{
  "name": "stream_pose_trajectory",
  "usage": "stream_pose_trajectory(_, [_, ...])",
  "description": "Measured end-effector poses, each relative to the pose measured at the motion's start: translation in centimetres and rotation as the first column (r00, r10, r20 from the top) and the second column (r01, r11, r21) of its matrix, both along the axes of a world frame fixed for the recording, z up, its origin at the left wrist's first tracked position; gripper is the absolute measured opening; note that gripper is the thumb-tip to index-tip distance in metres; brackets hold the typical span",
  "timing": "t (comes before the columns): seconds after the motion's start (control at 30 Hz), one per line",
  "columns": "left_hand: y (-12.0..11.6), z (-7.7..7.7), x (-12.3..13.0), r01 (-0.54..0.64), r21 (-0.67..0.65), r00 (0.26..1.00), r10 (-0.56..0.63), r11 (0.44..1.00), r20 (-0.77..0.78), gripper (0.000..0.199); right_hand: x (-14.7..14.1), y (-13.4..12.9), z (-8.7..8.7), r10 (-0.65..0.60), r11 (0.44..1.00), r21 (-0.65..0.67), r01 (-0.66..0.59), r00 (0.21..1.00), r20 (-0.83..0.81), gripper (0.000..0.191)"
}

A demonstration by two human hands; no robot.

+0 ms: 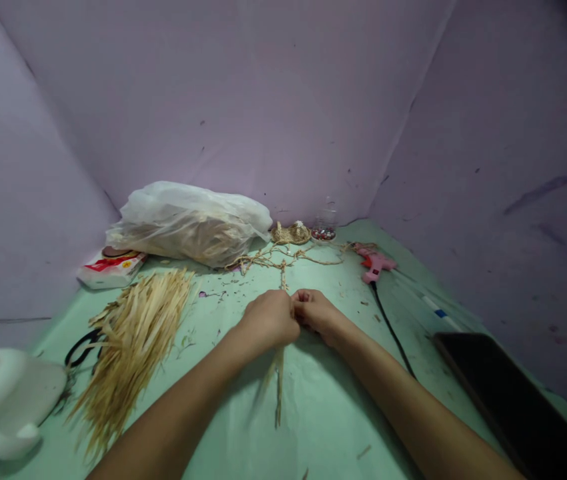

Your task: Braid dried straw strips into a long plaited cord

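Observation:
My left hand (274, 317) is closed around a braid of dried straw-coloured fibre strips (284, 279). The braided part runs away from me past the knuckles, and loose strip ends (279, 390) hang out below toward me. Touching it from the other side, my right hand (315, 309) pinches at the same strips with thumb and fingers; its exact hold is partly hidden by the left hand. Left of my arms lies a bundle of flat dried fibre strips (136, 340), with black scissor handles (82, 348) partly under it.
At the back are a plastic bag of fibre (188, 223), thin cords (308, 255), a woven piece (291, 233) and a container of beads (324, 230). A pink glue gun (374, 262) with black cord and a dark phone (508, 400) lie right. A white jug (8, 400) stands left.

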State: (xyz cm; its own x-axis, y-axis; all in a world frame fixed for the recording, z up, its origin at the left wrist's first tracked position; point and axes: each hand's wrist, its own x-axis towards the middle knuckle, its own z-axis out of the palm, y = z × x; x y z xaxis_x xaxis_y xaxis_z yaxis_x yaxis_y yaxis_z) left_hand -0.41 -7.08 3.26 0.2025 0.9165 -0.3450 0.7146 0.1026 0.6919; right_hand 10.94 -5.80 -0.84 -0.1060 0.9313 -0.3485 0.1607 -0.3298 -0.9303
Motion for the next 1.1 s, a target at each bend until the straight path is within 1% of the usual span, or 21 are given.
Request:
stream_pose_trajectory(0.07, [1.0,0.7,-1.0,0.068,-0.005,0.992,-0.068,0.998,-0.108,0.008,0.2,0.0,0.1,0.033,0.999,-0.001,-0.033,0.999,-0.002,0.007])
stream_pose_trajectory(0.1, [1.5,0.9,-1.5,0.051,0.005,0.993,-0.051,0.999,-0.105,0.012,0.3,0.0,0.1,0.049,0.999,-0.006,-0.049,0.999,-0.004,0.007])
stream_pose_trajectory(0.17, [2.2,1.2,-2.0,-0.093,-0.006,0.995,0.093,0.996,0.047,0.018,0.4,0.1,0.2,0.075,0.997,-0.018,-0.075,0.997,-0.019,0.009])
stream_pose_trajectory(0.23, [2.6,0.8,-1.9,-0.215,-0.121,0.943,0.239,0.969,0.233,0.035,0.6,0.0,0.3,0.084,0.996,-0.024,-0.085,0.995,-0.047,0.009])
stream_pose_trajectory(0.27, [2.6,0.5,-1.7,-0.219,-0.203,0.914,0.273,0.954,0.3,0.04,0.6,0.0,0.3,0.083,0.996,-0.023,-0.085,0.995,-0.063,0.008])
stream_pose_trajectory(0.3, [2.5,0.1,-1.5,-0.183,-0.272,0.899,0.272,0.945,0.342,0.041,0.6,0.0,0.3,0.084,0.996,-0.02,-0.086,0.993,-0.079,0.008])
stream_pose_trajectory(0.37, [2.3,-0.6,-1.1,-0.071,-0.339,0.908,0.201,0.938,0.367,0.027,0.6,0.0,0.3,0.087,0.996,-0.012,-0.089,0.992,-0.088,0.006])
stream_pose_trajectory(0.43, [2.2,-1.1,-1.0,-0.02,-0.322,0.939,0.129,0.946,0.319,0.009,0.6,0.0,0.2,0.08,0.997,-0.01,-0.081,0.995,-0.063,0.006])
stream_pose_trajectory(0.47, [2.1,-1.2,-1.1,-0.011,-0.304,0.955,0.1,0.953,0.279,0.005,0.5,0.0,0.2,0.072,0.997,-0.012,-0.072,0.996,-0.043,0.007])
stream_pose_trajectory(0.53, [2.2,-1.0,-1.9,0.029,-0.281,0.977,0.031,0.959,0.21,0.01,0.5,0.0,0.1,0.048,0.999,-0.018,-0.048,0.999,-0.017,0.008])
stream_pose_trajectory(0.63, [2.7,-0.1,-3.7,0.183,-0.288,0.976,-0.14,0.94,0.165,0.01,0.5,0.1,0.1,0.04,0.999,-0.022,-0.041,0.999,-0.021,0.01])
stream_pose_trajectory(0.67, [2.9,0.2,-4.4,0.212,-0.281,0.973,-0.176,0.936,0.15,0.01,0.5,0.1,0.1,0.042,0.999,-0.024,-0.042,0.999,-0.024,0.01])
stream_pose_trajectory(0.7, [3.1,0.6,-4.9,0.208,-0.258,0.975,-0.178,0.944,0.133,0.011,0.5,0.1,0.1,0.043,0.999,-0.025,-0.043,0.999,-0.027,0.01])
stream_pose_trajectory(0.73, [3.2,0.8,-5.3,0.172,-0.226,0.981,-0.146,0.959,0.124,0.013,0.5,0.1,0.1,0.046,0.999,-0.025,-0.047,0.998,-0.03,0.01])
stream_pose_trajectory(0.8, [3.2,1.0,-5.3,0.035,-0.17,0.988,-0.008,0.985,0.154,0.023,0.5,0.0,0.2,0.053,0.998,-0.02,-0.053,0.998,-0.039,0.009])
stream_pose_trajectory(0.87, [3.0,0.6,-4.4,-0.065,-0.193,0.964,0.111,0.979,0.243,0.039,0.5,0.0,0.2,0.058,0.998,-0.008,-0.058,0.997,-0.05,0.01])
stream_pose_trajectory(0.9, [2.8,0.3,-3.7,-0.064,-0.232,0.952,0.13,0.97,0.279,0.042,0.5,-0.1,0.2,0.061,0.998,-0.003,-0.061,0.996,-0.06,0.01])
stream_pose_trajectory(0.93, [2.5,0.0,-3.0,-0.034,-0.276,0.946,0.12,0.96,0.301,0.038,0.5,-0.1,0.2,0.061,0.998,-0.003,-0.062,0.996,-0.068,0.011])
stream_pose_trajectory(1.0, [2.2,-0.7,-2.0,0.047,-0.311,0.961,0.041,0.949,0.272,0.018,0.4,-0.1,0.2,0.055,0.998,-0.004,-0.055,0.996,-0.074,0.011])
stream_pose_trajectory(1.03, [2.1,-0.8,-1.9,0.065,-0.293,0.973,0.005,0.954,0.232,0.011,0.4,-0.2,0.2,0.052,0.999,-0.003,-0.052,0.996,-0.066,0.012])
stream_pose_trajectory(1.1, [2.2,-0.4,-2.6,0.114,-0.216,0.99,-0.092,0.97,0.109,0.012,0.3,-0.2,0.2,0.049,0.999,-0.007,-0.049,0.998,-0.029,0.013])
